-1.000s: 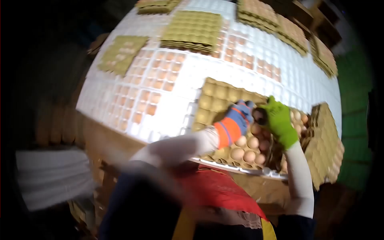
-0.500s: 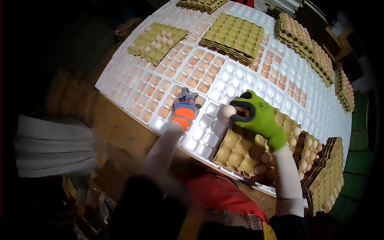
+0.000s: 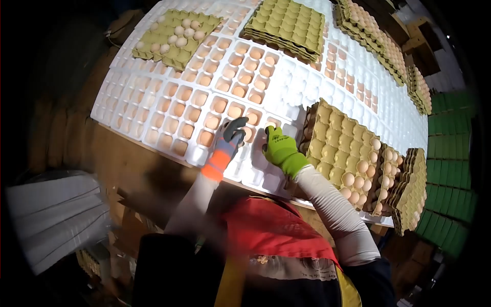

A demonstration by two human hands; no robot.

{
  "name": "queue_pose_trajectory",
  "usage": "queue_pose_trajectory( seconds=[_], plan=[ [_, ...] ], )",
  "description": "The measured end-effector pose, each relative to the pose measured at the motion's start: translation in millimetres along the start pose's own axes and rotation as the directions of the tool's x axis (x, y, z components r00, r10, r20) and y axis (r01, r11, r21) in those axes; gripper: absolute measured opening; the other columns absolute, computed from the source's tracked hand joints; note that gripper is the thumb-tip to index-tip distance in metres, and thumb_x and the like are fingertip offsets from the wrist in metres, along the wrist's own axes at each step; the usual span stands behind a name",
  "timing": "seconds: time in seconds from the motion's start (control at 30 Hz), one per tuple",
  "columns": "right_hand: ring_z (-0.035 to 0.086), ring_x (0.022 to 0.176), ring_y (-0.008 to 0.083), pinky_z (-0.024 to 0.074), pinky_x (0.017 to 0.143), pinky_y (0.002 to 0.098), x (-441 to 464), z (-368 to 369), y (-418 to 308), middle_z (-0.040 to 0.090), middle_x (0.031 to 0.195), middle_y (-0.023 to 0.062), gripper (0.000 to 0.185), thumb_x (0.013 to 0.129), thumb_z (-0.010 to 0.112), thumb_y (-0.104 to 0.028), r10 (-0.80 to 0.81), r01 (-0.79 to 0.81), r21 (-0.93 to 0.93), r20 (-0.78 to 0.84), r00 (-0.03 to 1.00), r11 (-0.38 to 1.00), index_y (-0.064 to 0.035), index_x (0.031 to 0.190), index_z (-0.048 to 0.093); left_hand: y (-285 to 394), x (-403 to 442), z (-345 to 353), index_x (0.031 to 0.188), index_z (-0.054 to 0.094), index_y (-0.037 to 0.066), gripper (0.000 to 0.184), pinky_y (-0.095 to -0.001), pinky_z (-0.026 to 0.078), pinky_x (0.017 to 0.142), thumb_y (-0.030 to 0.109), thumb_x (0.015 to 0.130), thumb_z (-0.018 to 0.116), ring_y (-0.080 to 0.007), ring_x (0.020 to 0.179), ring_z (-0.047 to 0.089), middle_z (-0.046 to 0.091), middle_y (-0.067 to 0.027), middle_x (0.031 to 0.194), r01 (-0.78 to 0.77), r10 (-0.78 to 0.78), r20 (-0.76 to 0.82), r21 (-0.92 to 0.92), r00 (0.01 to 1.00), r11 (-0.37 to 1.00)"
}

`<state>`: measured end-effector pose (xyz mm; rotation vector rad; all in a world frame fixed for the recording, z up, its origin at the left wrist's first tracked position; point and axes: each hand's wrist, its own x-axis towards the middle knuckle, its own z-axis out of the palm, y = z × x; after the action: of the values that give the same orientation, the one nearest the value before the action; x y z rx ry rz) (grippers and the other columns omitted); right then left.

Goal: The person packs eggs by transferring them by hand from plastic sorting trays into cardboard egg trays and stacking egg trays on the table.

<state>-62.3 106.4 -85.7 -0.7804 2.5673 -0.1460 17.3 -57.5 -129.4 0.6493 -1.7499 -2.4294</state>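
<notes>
My left hand point(image 3: 228, 140), in a grey and orange glove, hovers over a white foam tray point(image 3: 237, 168) with its fingers curved and apart. Nothing shows between them; a brown egg point(image 3: 248, 134) sits in the cell beside its fingertips. My right hand point(image 3: 281, 148), in a green glove, reaches down over the same area. Its fingers are curled, and the palm side is hidden. Just beyond those fingertips, another egg point(image 3: 271, 123) lies in a cell. To the right, a pulp egg carton point(image 3: 337, 140) holds several eggs at its near right side.
A pulp carton point(image 3: 153, 38) with several pale eggs lies at the back left. Stacked cartons point(image 3: 284, 25) stand at the back middle. More egg-filled cartons point(image 3: 376, 41) line the right side. Leaning cartons point(image 3: 409, 189) stand at the near right edge.
My right hand has moved left, away from the carton, and the egg between its fingers is no longer visible there. My left hand's fingers have curled more. The camera view has shifted.
</notes>
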Motion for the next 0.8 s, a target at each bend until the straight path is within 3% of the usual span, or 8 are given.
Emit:
queue_pose_trajectory(
  seconds=[0.07,0.2,0.3,0.43,0.53,0.63,0.67,0.8],
  plan=[
    [0.062,0.090,0.0382,0.0510,0.072,0.0468,-17.3,-19.7,-8.7,0.054,0.112,0.0187,0.039,0.084,0.062,-0.025,0.007,0.001,0.136,-0.057,0.998,0.991,-0.0083,0.116,0.047,6.0,-15.5,-0.1,0.119,0.062,0.006,0.039,-0.0342,0.047,0.091,-0.002,0.082,0.054,-0.0245,0.103,0.058,0.064,-0.0097,0.107,-0.452,0.389,0.231,0.474,0.892,0.756],
    [0.056,0.094,0.0398,0.0471,0.080,0.0462,-39.3,22.5,-29.9,0.054,0.104,0.0175,0.034,0.083,0.064,-0.027,0.022,0.191,0.371,-0.500,0.866,0.909,-0.0070,0.108,0.054,-30.9,-36.9,-6.6,0.120,0.061,0.011,0.047,-0.0460,0.040,0.101,0.006,0.074,0.060,-0.0336,0.116,0.051,0.056,-0.0128,0.124,-0.573,0.442,0.449,0.795,0.776,0.198],
    [0.051,0.090,0.0382,0.0384,0.077,0.0492,-39.1,67.4,-45.8,0.052,0.101,0.0209,0.029,0.073,0.061,-0.014,-0.008,0.132,0.160,-0.605,0.796,0.978,-0.0047,0.100,0.053,-57.3,-22.0,-26.9,0.123,0.059,0.003,0.038,-0.0375,0.042,0.100,0.006,0.087,0.050,-0.0247,0.113,0.056,0.061,-0.0130,0.123,-0.536,0.527,0.199,0.565,0.826,0.627],
    [0.052,0.091,0.0345,0.0410,0.078,0.0449,-76.8,21.0,-57.7,0.053,0.100,0.0147,0.022,0.079,0.056,-0.008,0.074,0.174,0.429,-0.504,0.860,0.887,-0.0051,0.101,0.054,-15.3,-11.1,-39.7,0.120,0.060,-0.004,0.031,-0.0337,0.045,0.098,-0.001,0.093,0.046,-0.0211,0.111,0.058,0.062,-0.0105,0.120,-0.473,0.552,0.048,0.581,0.832,0.662],
    [0.059,0.092,0.0347,0.0472,0.076,0.0426,-149.4,-81.6,-21.8,0.059,0.102,0.0145,0.027,0.079,0.066,-0.005,-0.123,0.576,0.465,-0.698,0.706,0.672,-0.0043,0.105,0.059,47.6,-31.6,30.3,0.118,0.062,-0.002,0.031,-0.0324,0.047,0.095,-0.005,0.091,0.049,-0.0231,0.107,0.060,0.064,-0.0124,0.117,-0.518,0.547,0.154,0.600,0.823,0.610],
    [0.061,0.086,0.0318,0.0495,0.074,0.0395,-218.7,-96.2,64.2,0.061,0.095,0.0128,0.039,0.076,0.073,-0.012,0.395,0.039,0.637,-0.524,0.754,0.770,-0.0077,0.113,0.061,76.0,-61.6,116.6,0.119,0.061,0.003,0.030,-0.0324,0.047,0.095,-0.001,0.089,0.056,-0.0219,0.108,0.060,0.063,-0.0111,0.116,-0.549,0.425,0.411,0.252,0.807,0.797],
    [0.062,0.080,0.0317,0.0500,0.072,0.0409,-234.0,-100.7,95.0,0.061,0.092,0.0112,0.040,0.075,0.075,-0.018,0.388,-0.199,0.375,-0.542,0.746,0.905,-0.0104,0.112,0.062,76.6,-70.4,140.0,0.117,0.063,0.004,0.031,-0.0340,0.048,0.093,0.000,0.086,0.060,-0.0244,0.106,0.062,0.063,-0.0121,0.116,-0.550,0.383,0.527,0.204,0.759,0.810],
    [0.059,0.087,0.0339,0.0474,0.068,0.0472,-253.6,-44.3,180.9,0.060,0.097,0.0114,0.041,0.072,0.076,-0.024,0.202,-0.210,0.045,-0.520,0.830,0.977,-0.0198,0.111,0.061,40.2,-96.8,234.0,0.119,0.060,0.011,0.037,-0.0413,0.051,0.084,0.020,0.083,0.067,-0.0314,0.100,0.060,0.059,-0.0112,0.118,-0.911,0.253,0.887,0.326,0.387,0.251]
  ],
)
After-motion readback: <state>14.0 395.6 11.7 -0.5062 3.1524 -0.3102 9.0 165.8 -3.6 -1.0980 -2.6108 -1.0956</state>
